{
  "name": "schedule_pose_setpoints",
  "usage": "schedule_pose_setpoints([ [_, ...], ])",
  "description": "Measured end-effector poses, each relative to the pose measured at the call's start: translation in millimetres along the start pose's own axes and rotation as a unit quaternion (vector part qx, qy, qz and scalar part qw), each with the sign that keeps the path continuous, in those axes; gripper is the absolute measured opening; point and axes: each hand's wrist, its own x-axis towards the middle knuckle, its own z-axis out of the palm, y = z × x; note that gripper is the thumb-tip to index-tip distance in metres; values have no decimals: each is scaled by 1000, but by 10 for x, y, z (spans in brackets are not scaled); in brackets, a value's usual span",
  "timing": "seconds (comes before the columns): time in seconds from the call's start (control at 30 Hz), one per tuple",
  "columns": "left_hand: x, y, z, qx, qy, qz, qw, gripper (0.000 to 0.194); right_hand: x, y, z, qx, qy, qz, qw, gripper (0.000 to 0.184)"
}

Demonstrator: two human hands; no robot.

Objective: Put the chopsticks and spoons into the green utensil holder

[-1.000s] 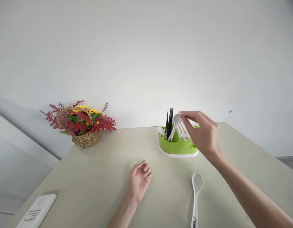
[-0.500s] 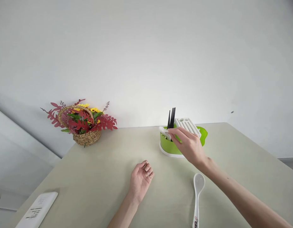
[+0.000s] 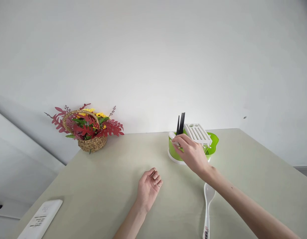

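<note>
Right hand (image 3: 192, 153) pinches glossy white ceramic-looking spoon (image 3: 176, 144) at rounded green plastic holder (image 3: 174, 153); likely stiff, slippery, chip-prone; best held by bowl rim; left hand (image 3: 148, 190) empty, loosely curled

- Head cam, single view: worn on person's head, looks fwd & down over pale grey-green, smooth, flat worktop (image 3: 113, 186).
- Faces plain light-grey, flat wall (image 3: 148, 59) behind it; wall fills approx. upper half of pic.
- Wide view, fairly close: bare left hand (image 3: 149, 190) & bare right hand (image 3: 192, 154) both in frame, forearms entering from bottom.
- Worktop's near edge cut off.
</note>
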Motion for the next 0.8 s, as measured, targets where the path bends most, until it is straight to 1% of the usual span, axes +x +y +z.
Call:
schedule_pose_setpoints([
  [0.1, 0, 0, 0, 0, -4, 0, 1000, 10, 0, -27, -27, 46, -24, 15, 999, 13],
  [0.23, 4, -2, -15, -1, -4, 0, 1000, 10, -56, -87, -127, 97, -4, 48, 994, 13],
  [0.3, 5, -5, -25, -1, -3, 0, 1000, 9, -121, -116, -228, 114, 7, 50, 992, 14],
  [0.37, 6, -8, -31, -1, -3, -1, 1000, 9, -215, -130, -361, 132, 3, 40, 990, 14],
  [0.47, 5, -13, -31, -3, -5, -3, 1000, 8, -411, -105, -579, 150, -33, 20, 988, 15],
  [0.53, 4, -16, -29, -2, -6, -3, 1000, 9, -573, -60, -701, 137, -62, 14, 989, 15],
  [0.63, 4, -22, -27, 4, -4, -2, 1000, 11, -847, 37, -805, 113, -94, 51, 988, 14],
  [0.73, 3, -29, -25, 9, 1, 0, 1000, 11, -1124, 155, -818, 102, -103, 123, 982, 13],
  [0.8, 3, -32, -22, 10, 4, 3, 1000, 11, -1295, 238, -801, 86, -112, 179, 974, 16],
])
